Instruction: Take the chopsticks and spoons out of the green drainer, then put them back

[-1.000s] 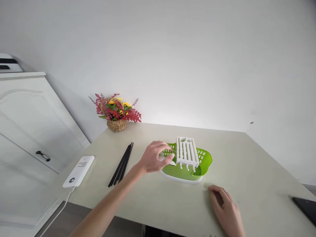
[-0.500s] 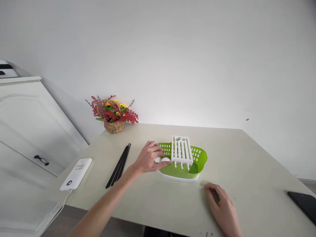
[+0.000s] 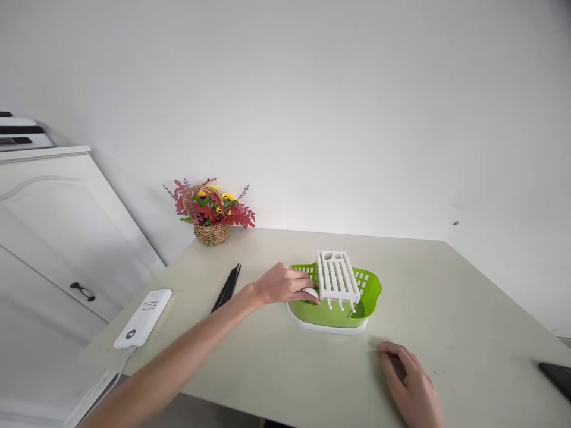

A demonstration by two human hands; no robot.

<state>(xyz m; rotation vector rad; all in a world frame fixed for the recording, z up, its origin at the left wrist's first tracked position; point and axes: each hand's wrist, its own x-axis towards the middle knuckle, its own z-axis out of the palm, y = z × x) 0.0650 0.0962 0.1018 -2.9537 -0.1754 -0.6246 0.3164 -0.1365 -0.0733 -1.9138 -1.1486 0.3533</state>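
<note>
Reaching across the worktop (image 3: 276, 368), the left hand (image 3: 285, 284) rests at the left rim of the green tray (image 3: 370, 291), fingers curled around a small white object (image 3: 311, 293) held against that rim. What the object is cannot be told; only a rounded white part shows beyond the fingertips. The right hand (image 3: 413, 386) lies near the front edge of the worktop, palm down, fingers loosely bent and holding nothing, well apart from the tray.

The tray sits on a white base near the middle of the worktop. A white slotted rack (image 3: 336, 276) stands in it on short legs, just beside the left hand's fingertips, with round holes at its far end.

Left of the forearm lie black chopsticks (image 3: 227, 286), bunched together and partly hidden by the arm. Further left, at the worktop's edge, a white power bank (image 3: 143, 318) lies flat with a cable running off it. A wicker basket of flowers (image 3: 212, 211) stands at the far left corner against the wall. A dark flat object (image 3: 557, 377) shows at the right border. A white cabinet (image 3: 57, 238) stands to the left.
</note>
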